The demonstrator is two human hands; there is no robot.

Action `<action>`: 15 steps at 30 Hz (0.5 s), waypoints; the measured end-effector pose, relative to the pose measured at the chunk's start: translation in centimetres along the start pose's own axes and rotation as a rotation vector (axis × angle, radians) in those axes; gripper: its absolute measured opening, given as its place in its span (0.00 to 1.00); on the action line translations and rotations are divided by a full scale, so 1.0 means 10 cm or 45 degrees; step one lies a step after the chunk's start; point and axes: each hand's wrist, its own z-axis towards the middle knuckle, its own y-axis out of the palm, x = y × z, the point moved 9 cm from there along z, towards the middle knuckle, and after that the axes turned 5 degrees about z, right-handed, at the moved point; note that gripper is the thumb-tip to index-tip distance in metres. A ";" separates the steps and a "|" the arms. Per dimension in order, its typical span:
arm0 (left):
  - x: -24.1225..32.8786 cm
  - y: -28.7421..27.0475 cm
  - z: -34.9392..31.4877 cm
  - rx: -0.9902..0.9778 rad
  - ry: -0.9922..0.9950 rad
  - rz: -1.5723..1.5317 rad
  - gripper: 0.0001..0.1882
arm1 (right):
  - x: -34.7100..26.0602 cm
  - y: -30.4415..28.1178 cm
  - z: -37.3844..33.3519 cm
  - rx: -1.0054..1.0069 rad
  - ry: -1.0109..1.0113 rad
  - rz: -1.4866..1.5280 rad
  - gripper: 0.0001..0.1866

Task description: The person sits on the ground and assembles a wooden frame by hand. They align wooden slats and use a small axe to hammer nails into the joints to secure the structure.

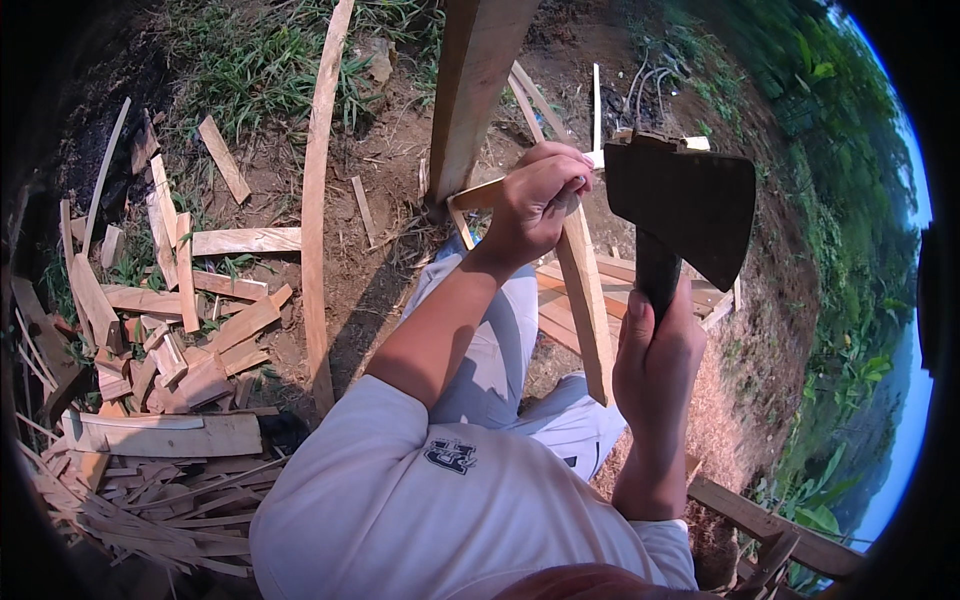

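My right hand (660,350) grips the dark handle of a hatchet (685,205), held up with its wide blade toward the right and its blunt end toward my left hand. My left hand (538,205) is closed, its fingertips pinched beside the hatchet head. What it pinches is too small or too hidden to make out. Just below that hand a squared wooden strip (585,300) slants down toward my lap. A pale piece of wood (695,143) shows partly behind the hatchet head.
A thick wooden post (475,90) rises ahead, with a long curved board (318,200) to its left. Offcuts (190,370) and thin splints (170,510) lie heaped at left. Boards (610,290) lie beyond my legs. Greenery (840,250) covers the slope at right.
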 end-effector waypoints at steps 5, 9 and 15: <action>0.02 -0.01 -0.01 0.037 0.048 0.034 0.08 | 0.06 0.19 0.03 -0.176 -0.013 -0.100 0.16; -0.06 0.01 -0.04 -0.016 0.021 -0.020 0.09 | 0.01 0.01 -0.06 0.020 -0.090 0.057 0.16; 0.02 -0.01 -0.02 0.074 0.067 0.006 0.10 | 0.08 0.23 0.08 -0.119 -0.041 -0.050 0.14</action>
